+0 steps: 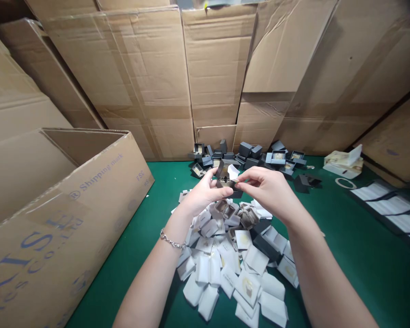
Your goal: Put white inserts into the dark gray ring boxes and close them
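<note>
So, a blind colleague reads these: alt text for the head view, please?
The left hand holds an open box and the right hand touches a white slip at it. Nearer, a pile of mostly white pieces covers part of a green table; dark boxes and cardboard stand beyond, a large carton at left.

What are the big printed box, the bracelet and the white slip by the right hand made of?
The printed box looks like matt cardboard: stiff brown walls. The bracelet seems polished metal, from its glinting links. The white slip is probably matt paper, being thin and bent.
</note>
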A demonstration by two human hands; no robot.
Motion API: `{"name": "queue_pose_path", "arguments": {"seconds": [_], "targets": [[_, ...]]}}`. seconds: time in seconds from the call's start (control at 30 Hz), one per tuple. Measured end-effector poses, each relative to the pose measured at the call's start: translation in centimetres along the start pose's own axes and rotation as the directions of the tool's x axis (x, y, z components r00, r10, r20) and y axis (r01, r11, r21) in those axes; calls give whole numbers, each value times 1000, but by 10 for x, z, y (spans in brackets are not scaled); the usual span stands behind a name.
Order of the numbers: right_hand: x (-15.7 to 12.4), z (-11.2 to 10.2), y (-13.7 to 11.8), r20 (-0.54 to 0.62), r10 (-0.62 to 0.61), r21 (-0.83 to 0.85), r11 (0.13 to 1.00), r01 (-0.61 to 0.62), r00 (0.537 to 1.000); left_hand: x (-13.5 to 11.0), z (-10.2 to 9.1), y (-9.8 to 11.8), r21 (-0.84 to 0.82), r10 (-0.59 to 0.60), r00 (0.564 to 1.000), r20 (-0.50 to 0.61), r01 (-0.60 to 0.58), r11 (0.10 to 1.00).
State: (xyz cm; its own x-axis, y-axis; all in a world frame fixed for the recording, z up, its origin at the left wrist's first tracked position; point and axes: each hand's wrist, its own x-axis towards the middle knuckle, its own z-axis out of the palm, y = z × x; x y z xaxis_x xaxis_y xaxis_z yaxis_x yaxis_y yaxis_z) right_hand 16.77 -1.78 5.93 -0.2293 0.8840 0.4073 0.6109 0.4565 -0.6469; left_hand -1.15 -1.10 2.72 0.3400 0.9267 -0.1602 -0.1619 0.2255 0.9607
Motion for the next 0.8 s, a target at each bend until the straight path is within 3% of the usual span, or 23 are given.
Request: {"name": "queue_pose_path", "arguments": {"seconds": [0.13,0.57,0.8], "targets": [[2,8,2,86,-45,-94,994,53,995,1,0,-1,-1,48,994,98,-48,999],[2,19,7,218,-54,-270,956,113,974,7,-4,-9,1,76,989,125,-76,997],[1,19,4,239,28,-287,957,43,971,8,-5,-10,54,70,989,132,-77,996]]}}
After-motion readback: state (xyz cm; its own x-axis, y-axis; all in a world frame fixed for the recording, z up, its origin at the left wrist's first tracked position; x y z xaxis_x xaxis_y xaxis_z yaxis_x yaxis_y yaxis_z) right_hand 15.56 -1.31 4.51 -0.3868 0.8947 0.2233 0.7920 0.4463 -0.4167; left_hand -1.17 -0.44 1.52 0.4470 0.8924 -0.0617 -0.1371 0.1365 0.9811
